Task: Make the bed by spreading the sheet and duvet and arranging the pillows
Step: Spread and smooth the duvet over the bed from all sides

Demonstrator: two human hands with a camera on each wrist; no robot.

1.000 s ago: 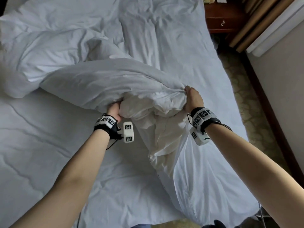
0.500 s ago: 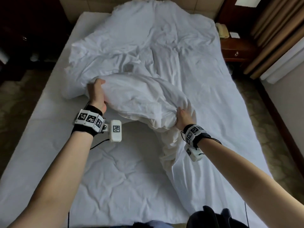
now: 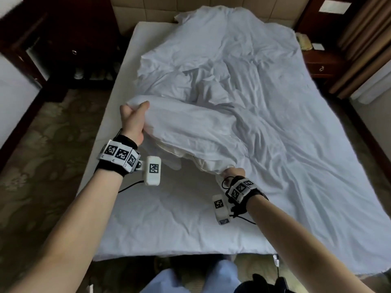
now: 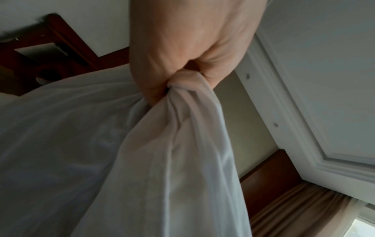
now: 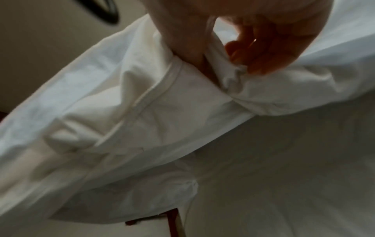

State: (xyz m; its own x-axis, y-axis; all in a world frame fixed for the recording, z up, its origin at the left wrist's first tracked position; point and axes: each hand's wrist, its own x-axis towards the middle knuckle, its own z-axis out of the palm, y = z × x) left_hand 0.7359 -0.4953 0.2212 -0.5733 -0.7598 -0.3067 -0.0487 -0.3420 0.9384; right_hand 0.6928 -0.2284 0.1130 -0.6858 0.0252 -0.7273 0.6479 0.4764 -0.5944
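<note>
Left hand (image 3: 132, 121), gripping the duvet (image 3: 190, 127) edge, now sits farther left and higher than before. Right hand (image 3: 232, 174) is nearer, lower. Fabric between them is stretched wider; more of the headboard (image 3: 135, 15) shows.

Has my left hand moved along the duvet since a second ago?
Yes. The left hand has slid away from the right hand, out toward the bed's left edge, stretching the duvet between them.

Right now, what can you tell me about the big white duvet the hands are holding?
The duvet is white, soft-looking cloth, crumpled and bunched. It lies heaped over the bed's middle and right side, reaching the headboard. Its near edge is lifted off the sheet. The left hand grips one bunched corner; the right hand grips the edge lower down.
</note>
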